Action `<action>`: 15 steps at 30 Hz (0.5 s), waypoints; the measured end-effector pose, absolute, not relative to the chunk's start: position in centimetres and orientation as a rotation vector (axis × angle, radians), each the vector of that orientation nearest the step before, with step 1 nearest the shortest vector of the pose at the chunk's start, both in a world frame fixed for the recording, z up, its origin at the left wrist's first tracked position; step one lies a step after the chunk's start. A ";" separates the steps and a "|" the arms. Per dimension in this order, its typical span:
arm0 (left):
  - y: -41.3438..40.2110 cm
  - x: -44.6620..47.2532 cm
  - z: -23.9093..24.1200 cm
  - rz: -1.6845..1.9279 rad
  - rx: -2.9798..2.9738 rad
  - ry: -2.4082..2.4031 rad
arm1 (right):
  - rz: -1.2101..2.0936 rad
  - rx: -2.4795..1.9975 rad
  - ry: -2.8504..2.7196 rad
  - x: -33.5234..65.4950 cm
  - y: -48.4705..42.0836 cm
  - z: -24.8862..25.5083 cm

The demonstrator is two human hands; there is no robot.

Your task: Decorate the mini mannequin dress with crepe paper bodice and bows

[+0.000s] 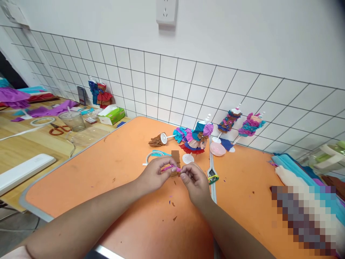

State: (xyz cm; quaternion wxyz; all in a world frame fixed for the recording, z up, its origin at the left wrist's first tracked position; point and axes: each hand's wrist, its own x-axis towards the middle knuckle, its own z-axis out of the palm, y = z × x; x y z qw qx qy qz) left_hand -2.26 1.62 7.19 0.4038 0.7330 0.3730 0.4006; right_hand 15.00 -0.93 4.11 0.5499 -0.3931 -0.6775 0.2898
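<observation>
My left hand (154, 175) and my right hand (196, 182) meet over the orange table (129, 216). Between their pinched fingertips is a small magenta paper strip (169, 167). Just beyond it lie brown paper pieces (175, 155), partly hidden by my fingers. A ring of white tape (148, 157) and a light blue paper strip (158, 152) rest behind my left hand. Right of my right hand, a yellow-and-green tool (214, 178) lies by the table's seam. Behind the hands stands a miniature dress form (198, 138) in ruffled paper; another (180, 134) lies on its side.
Two more dressed forms (230, 120) (252, 125) lean by the tiled wall, near a pink bowl (217, 149). Rolled crepe paper (292, 176) lies at right. On the wooden table at left are scissors (59, 130), a glass jar (72, 121) and a tissue pack (111, 114).
</observation>
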 end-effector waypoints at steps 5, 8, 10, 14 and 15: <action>2.1 -2.8 7.9 0.980 1.896 1.007 | 1.014 -0.974 -1.435 15.3 -0.2 3.9; 2.7 -3.0 7.6 0.963 1.735 1.003 | 0.967 -0.886 -1.514 16.3 0.3 4.4; 3.1 -3.1 7.3 0.989 1.635 1.045 | 1.052 -0.827 -1.654 17.2 0.7 4.7; 3.4 -3.3 7.0 0.979 1.556 1.096 | 1.138 -1.193 -2.135 18.7 1.6 4.1; 3.3 -3.3 7.0 0.985 1.555 1.103 | 1.045 -1.323 -2.219 18.9 1.7 3.8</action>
